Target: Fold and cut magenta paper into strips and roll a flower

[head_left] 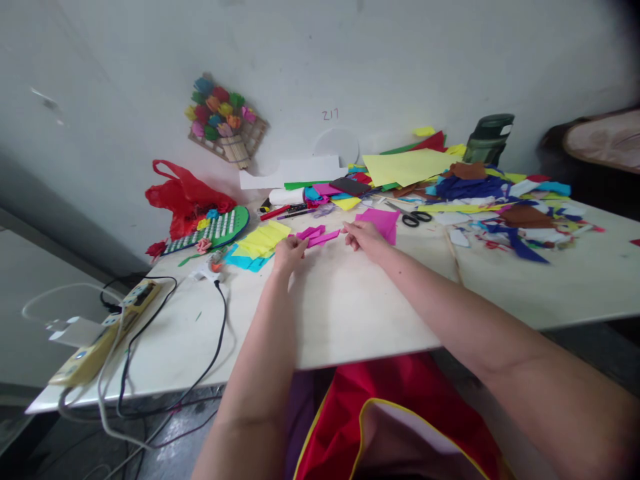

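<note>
Pinching pink strip [325,238] with left hand [289,254]; curling right hand [366,239] half-closed at its tip; cannot tell whether gripping.

Between the left hand [291,253] and the right hand [364,238], bare table [345,313] runs from the near edge back to the pink strips [324,238], a flat lane. Leftward, a corded white tool [201,272], its black cord [225,313] and the power strip [90,360] obstruct. Rightward lie scissors [414,216] and a thin stick [453,255]; beyond, a scrap heap [525,215] bars passage.
</note>
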The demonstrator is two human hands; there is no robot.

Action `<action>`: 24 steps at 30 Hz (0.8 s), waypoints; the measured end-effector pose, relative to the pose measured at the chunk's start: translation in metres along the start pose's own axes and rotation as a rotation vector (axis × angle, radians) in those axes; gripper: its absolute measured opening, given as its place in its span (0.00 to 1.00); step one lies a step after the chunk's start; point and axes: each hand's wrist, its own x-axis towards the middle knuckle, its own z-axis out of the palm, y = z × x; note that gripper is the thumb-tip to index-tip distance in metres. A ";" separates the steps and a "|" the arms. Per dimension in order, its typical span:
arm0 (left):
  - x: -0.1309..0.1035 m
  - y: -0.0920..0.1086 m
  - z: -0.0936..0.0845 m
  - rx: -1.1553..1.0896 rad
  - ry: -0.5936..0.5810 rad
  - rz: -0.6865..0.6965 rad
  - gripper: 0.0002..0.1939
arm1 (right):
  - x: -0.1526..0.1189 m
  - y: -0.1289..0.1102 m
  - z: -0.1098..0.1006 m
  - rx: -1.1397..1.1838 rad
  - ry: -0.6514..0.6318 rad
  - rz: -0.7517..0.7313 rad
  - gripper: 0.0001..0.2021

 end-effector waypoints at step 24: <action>-0.009 0.010 0.012 0.660 -0.065 0.175 0.11 | -0.004 -0.002 0.004 -0.216 0.001 -0.013 0.10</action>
